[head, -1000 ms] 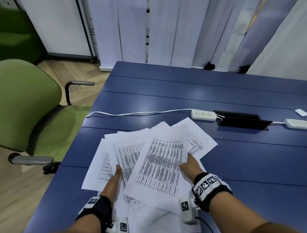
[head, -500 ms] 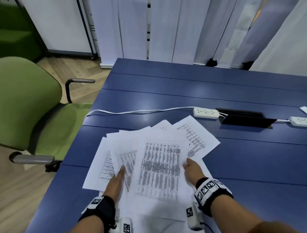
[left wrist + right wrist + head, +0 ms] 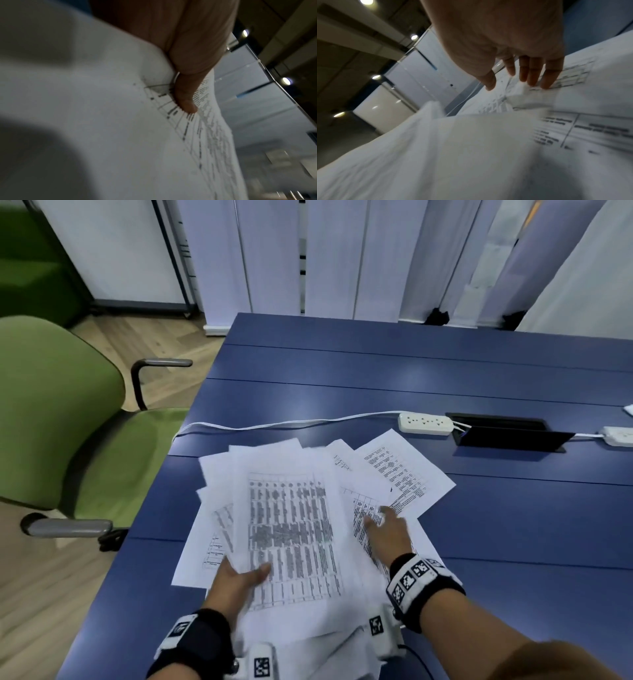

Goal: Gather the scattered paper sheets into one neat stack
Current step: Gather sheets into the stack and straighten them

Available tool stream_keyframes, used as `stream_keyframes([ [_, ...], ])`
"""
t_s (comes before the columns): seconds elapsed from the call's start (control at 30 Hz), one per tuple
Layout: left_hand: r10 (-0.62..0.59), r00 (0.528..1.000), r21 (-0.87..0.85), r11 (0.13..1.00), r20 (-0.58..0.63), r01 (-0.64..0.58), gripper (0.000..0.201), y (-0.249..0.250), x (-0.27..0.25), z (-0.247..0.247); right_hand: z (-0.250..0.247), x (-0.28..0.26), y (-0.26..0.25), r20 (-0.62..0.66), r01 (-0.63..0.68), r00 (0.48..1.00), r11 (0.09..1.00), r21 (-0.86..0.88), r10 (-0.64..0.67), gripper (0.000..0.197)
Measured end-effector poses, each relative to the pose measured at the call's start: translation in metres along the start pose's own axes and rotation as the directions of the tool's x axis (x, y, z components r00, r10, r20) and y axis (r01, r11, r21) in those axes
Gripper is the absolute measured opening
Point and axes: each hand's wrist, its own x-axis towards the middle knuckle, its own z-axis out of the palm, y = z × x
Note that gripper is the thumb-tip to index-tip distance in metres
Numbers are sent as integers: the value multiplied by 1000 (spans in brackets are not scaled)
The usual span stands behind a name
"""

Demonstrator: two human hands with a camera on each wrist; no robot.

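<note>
Several printed white paper sheets (image 3: 291,529) lie fanned and overlapping on the near part of the blue table (image 3: 445,378). My left hand (image 3: 239,580) pinches a bunch of these sheets at their lower left corner, thumb on top; the left wrist view shows the thumb (image 3: 186,97) pressed on the printed sheets (image 3: 120,135). My right hand (image 3: 387,529) lies open with straight fingers on the sheets at the right side of the pile. In the right wrist view its fingertips (image 3: 546,82) touch a printed sheet (image 3: 590,94). One sheet (image 3: 407,470) sticks out at the far right.
A white power strip (image 3: 424,423) with its cable (image 3: 274,424) lies just beyond the papers, next to a black cable hatch (image 3: 507,436) and a second strip (image 3: 618,435). A green armchair (image 3: 61,422) stands left of the table edge.
The left hand has taken hold of the top sheets and drawn them left and nearer. The right hand moved right and forward, off the top sheet onto the sheets beneath.
</note>
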Motion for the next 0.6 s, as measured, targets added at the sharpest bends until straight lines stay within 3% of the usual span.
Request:
stream_keyframes([
  [0.03, 18, 1000, -33, 999, -11, -19, 69, 5, -4, -4, -7, 5, 3, -113, -73, 991, 997, 27, 75, 62],
  [0.1, 49, 994, -96, 994, -99, -59, 67, 16, -11, -17, -16, 14, 7, -175, -205, 964, 979, -7, 200, 71],
  [0.17, 40, 978, -118, 991, -206, -65, 61, 23, -16, -31, -19, 23, 8, -142, -261, 957, 965, -32, 254, 82],
  [0.23, -15, 967, -106, 994, -256, -13, 57, 35, -27, -39, -21, 33, 4, -125, -273, 955, 962, -23, 268, 91],
  [0.33, -108, 955, -59, 994, -277, 96, 55, 12, -17, -67, -23, 52, -2, -89, -268, 959, 963, 19, 269, 94],
  [0.43, -113, 937, -17, 993, -332, 113, 76, -6, -2, -88, -17, 68, -1, 8, -208, 978, 958, 198, 210, 75],
  [0.5, -100, 948, 55, 991, -303, 123, 89, -10, 5, -92, -8, 72, -4, 9, -149, 988, 917, 370, 156, 42],
  [0.53, -113, 952, 56, 989, -284, 134, 79, -11, 8, -91, -4, 73, -7, -6, -122, 991, 910, 396, 135, 31],
  [0.6, -103, 964, 74, 990, -245, 124, 54, -11, 11, -91, 3, 66, -15, -21, -97, 994, 929, 356, 111, 32],
])
